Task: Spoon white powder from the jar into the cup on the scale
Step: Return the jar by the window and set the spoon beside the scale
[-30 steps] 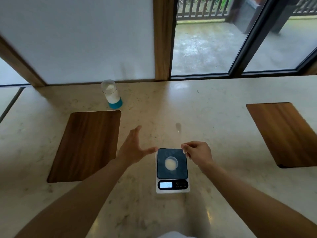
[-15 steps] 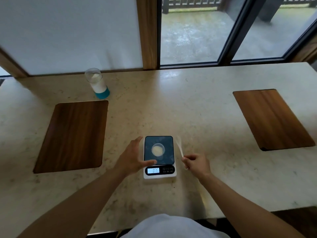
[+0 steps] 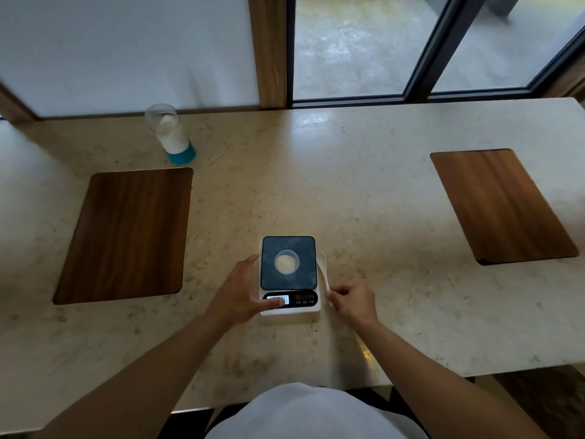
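Observation:
A white kitchen scale (image 3: 311, 307) with a dark platform sits near the table's front edge. On the platform stands a small clear cup (image 3: 286, 262) with white powder in it. My left hand (image 3: 242, 293) grips the scale's left side, its thumb lying over the lit display. My right hand (image 3: 353, 301) pinches the handle of a white spoon (image 3: 323, 264), which lies along the scale's right edge with its bowl pointing away. The clear jar (image 3: 171, 134) with white powder and a blue base stands open at the back left, far from both hands.
Two dark wooden boards are set into the marble table (image 3: 316, 191), one at the left (image 3: 126, 232) and one at the right (image 3: 500, 204). Windows and a wooden post run along the far edge. My white shirt shows at the bottom.
The view has pulled back and tilted down. My left hand came in from the left and took hold of the scale. My right hand lowered the spoon beside the scale's right edge.

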The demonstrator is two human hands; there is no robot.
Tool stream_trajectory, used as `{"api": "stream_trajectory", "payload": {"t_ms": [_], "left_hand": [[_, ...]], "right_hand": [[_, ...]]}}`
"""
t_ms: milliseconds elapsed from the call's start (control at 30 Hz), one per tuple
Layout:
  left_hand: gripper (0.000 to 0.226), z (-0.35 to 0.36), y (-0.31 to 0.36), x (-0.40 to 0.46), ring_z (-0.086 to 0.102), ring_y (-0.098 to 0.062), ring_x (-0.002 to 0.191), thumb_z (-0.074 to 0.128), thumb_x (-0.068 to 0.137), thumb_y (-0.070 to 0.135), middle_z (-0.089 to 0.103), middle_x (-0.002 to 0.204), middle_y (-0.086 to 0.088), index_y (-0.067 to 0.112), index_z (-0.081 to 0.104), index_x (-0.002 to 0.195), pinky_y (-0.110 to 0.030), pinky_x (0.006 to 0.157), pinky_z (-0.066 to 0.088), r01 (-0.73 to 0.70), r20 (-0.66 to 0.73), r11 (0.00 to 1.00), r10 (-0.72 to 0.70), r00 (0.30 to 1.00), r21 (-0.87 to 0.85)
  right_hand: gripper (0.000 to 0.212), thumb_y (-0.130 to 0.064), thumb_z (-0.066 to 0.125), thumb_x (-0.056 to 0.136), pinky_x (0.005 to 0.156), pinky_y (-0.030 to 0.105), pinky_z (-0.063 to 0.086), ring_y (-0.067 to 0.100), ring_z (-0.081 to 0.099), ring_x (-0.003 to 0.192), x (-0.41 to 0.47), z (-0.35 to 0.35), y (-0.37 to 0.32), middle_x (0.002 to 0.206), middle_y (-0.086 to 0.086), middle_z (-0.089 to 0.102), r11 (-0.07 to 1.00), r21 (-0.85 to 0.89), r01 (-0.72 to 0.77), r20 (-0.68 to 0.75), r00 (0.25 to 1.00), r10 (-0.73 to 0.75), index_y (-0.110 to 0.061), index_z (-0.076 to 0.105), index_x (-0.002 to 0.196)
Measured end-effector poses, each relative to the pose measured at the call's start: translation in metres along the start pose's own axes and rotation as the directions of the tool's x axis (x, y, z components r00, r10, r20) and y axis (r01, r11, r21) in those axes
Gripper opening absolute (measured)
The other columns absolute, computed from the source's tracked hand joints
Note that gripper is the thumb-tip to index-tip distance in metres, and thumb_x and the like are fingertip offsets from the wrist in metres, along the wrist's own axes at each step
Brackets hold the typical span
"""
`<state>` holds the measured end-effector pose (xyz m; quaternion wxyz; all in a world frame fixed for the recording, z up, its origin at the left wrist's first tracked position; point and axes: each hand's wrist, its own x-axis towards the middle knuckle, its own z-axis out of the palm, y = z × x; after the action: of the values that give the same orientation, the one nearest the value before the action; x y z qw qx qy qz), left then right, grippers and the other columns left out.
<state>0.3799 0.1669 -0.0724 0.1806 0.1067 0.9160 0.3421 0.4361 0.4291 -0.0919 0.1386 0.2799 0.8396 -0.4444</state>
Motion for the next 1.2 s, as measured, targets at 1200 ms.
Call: {"api": "stream_trajectory", "payload": {"t_ms": [1200], "left_hand": [[0.097, 0.006, 0.001, 0.001, 0.049, -0.019, 0.125, 0.062, 0.059, 0.085, 0.052, 0.143, -0.003, 0.037, 0.026, 0.135, -0.028, 0.096, 0.034, 0.033, -0.039, 0.997, -0.031, 0.999, 0.065]], "right_hand": [[0.021, -0.042, 0.064, 0.091, 0.070, 0.034, 0.058, 0.008, 0.062, 0.069, -0.005, 0.001, -0.003, 0.077, -0.009, 0.067, 0.959, -0.276, 0.070, -0.079, 0.992, -0.095, -0.023, 0.069, 0.084]]}}
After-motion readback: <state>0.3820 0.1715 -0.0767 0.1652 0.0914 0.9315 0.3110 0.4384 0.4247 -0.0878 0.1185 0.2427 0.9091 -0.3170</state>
